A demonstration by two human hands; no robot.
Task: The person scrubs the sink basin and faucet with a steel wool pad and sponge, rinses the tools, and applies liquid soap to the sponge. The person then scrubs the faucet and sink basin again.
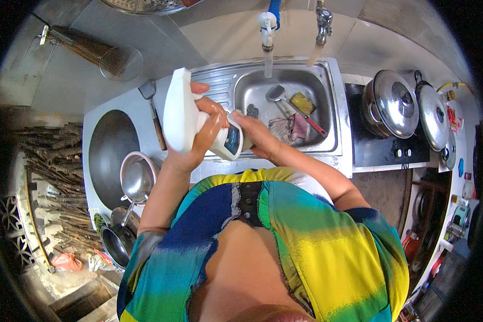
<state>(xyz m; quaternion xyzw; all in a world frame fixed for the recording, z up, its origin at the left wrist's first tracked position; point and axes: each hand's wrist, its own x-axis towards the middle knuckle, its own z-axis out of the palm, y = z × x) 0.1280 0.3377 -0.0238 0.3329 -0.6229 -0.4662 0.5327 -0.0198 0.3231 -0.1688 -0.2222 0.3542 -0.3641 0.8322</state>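
My left hand [204, 126] is wet and closed around the neck of a white plastic spray bottle [180, 112] with a dark label, held tilted over the front left edge of the steel sink [245, 96]. At the bottle's base is my right hand [261, 137], with something pale, perhaps a sponge, partly hidden under its fingers. In the basin lie a metal spatula with a red-tipped handle [316, 127], another metal utensil, a yellow-green sponge [302, 103], a dark scouring pad [252, 110] and a wet pinkish cloth [300, 127].
Two taps [268, 30] [323, 28] stand behind the sink. To the right, a lidded steel pot [394, 104] is on a black cooktop [382, 155]. At left are a spatula [155, 116], a large dark wok [112, 157], a steel ladle [138, 185] over a pot, and stacked firewood [64, 181].
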